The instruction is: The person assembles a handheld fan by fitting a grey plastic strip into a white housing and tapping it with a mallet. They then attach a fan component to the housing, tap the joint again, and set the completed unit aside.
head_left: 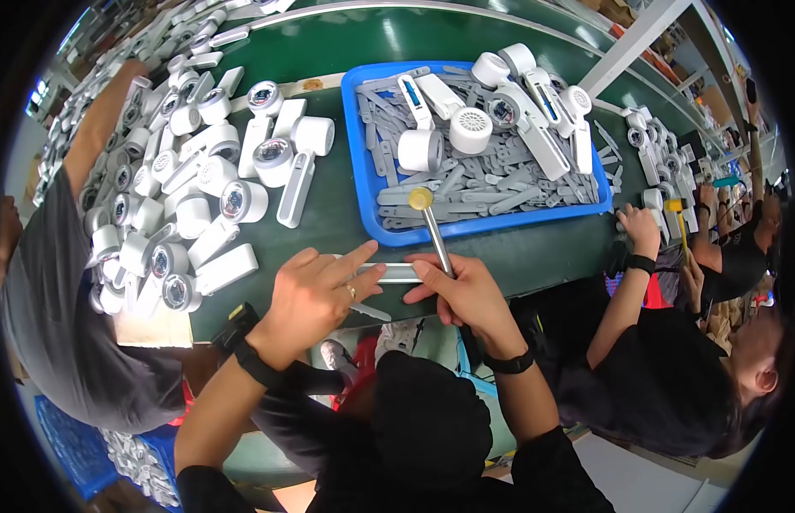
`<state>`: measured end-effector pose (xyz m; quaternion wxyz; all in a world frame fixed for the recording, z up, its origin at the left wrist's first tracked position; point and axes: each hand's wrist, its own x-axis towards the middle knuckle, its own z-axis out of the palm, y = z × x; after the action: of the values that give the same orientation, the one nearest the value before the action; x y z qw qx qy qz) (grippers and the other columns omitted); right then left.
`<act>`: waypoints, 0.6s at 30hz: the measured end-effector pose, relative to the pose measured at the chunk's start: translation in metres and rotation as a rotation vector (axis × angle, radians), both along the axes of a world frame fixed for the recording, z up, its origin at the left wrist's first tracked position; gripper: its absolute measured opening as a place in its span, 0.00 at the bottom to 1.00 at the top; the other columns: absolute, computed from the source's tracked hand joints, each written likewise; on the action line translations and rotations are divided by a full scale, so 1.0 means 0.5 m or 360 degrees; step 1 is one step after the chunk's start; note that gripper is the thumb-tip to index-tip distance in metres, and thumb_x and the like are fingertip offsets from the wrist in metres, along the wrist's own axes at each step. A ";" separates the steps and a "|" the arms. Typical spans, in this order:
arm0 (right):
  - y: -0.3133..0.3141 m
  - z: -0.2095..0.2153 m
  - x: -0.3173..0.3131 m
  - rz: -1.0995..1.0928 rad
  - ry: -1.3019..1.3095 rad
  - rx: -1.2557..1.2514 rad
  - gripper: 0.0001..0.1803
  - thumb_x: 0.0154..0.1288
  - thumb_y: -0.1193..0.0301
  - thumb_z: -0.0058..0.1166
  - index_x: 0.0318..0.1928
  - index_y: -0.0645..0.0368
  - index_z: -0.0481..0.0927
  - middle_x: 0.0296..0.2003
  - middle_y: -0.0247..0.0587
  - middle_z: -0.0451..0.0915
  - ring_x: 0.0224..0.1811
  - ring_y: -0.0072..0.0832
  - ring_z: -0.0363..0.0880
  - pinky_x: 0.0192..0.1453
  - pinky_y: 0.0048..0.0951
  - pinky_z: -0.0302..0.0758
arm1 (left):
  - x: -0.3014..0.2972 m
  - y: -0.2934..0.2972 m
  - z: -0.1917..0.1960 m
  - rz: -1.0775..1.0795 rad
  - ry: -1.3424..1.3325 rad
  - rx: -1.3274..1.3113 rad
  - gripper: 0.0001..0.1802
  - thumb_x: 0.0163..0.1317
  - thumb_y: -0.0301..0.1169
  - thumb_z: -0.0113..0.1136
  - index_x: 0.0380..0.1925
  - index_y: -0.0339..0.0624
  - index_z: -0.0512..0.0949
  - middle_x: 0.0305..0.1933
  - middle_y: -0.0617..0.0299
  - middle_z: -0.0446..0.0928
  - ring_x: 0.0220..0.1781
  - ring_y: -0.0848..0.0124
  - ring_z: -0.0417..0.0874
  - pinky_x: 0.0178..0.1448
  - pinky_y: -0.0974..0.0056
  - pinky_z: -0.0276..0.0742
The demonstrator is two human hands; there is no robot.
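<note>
My right hand [466, 295] is closed around a small mallet [434, 237] with a yellow head, a metal shaft and a dark grip. Its thumb also touches the right end of a white and grey handle piece [396, 274]. My left hand [316, 295] holds the other end of that piece; its fingers lie over it and hide that part. A thin grey strip [372, 313] shows just below my left fingers, at the table edge. Beyond my hands stands a blue tray [491, 229] of loose grey strips [474, 184], with several white handheld fans [472, 131] on top.
Many white handheld fans [192, 214] are heaped on the green table [308, 256] at left. A person in a grey shirt [51, 274] reaches in there. To the right, a co-worker [645, 368] works by more fans [658, 154] and a yellow-headed mallet [676, 209]. A white post [633, 47] rises far right.
</note>
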<state>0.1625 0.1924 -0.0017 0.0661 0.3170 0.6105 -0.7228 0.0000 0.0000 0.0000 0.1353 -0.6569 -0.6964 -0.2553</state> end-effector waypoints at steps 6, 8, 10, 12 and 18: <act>-0.009 -0.007 0.044 -0.0053 0.0148 0.0170 0.23 0.81 0.60 0.53 0.66 0.62 0.78 0.34 0.38 0.89 0.16 0.11 0.69 0.19 0.15 0.61 | -0.012 0.021 0.016 -0.0205 0.0088 -0.0169 0.16 0.55 0.33 0.75 0.44 0.44 0.89 0.45 0.64 0.89 0.30 0.67 0.84 0.32 0.63 0.76; -0.010 -0.015 0.095 -0.0391 0.0372 0.0247 0.22 0.82 0.63 0.50 0.67 0.61 0.78 0.32 0.34 0.85 0.20 0.11 0.68 0.23 0.15 0.63 | -0.014 0.020 0.015 -0.0245 0.0046 -0.0200 0.14 0.56 0.32 0.75 0.43 0.43 0.89 0.45 0.64 0.89 0.28 0.66 0.83 0.31 0.63 0.76; -0.013 -0.008 0.141 -0.0431 0.0369 0.0539 0.22 0.83 0.64 0.49 0.68 0.61 0.77 0.31 0.32 0.83 0.22 0.11 0.68 0.25 0.16 0.64 | -0.015 0.021 0.018 -0.0260 0.0035 -0.0199 0.14 0.56 0.31 0.75 0.42 0.43 0.88 0.44 0.64 0.89 0.28 0.66 0.83 0.31 0.63 0.76; -0.020 -0.006 0.168 -0.0425 0.0428 0.1063 0.20 0.81 0.69 0.51 0.67 0.64 0.78 0.28 0.32 0.78 0.25 0.16 0.69 0.29 0.20 0.66 | -0.016 0.021 0.020 -0.0277 0.0027 -0.0197 0.13 0.56 0.31 0.74 0.42 0.43 0.88 0.44 0.64 0.89 0.27 0.66 0.83 0.31 0.63 0.76; -0.064 0.050 0.184 -0.0310 0.0404 0.1884 0.19 0.71 0.77 0.60 0.61 0.57 0.83 0.27 0.42 0.74 0.23 0.34 0.73 0.29 0.33 0.70 | -0.017 0.023 0.019 -0.0276 0.0051 -0.0186 0.14 0.55 0.29 0.75 0.43 0.42 0.88 0.44 0.63 0.88 0.26 0.66 0.83 0.31 0.63 0.78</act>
<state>0.2545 0.1604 0.0232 -0.2607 0.2657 0.8798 -0.2957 -0.0084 0.0113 0.0095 0.0852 -0.7256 -0.6483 -0.2143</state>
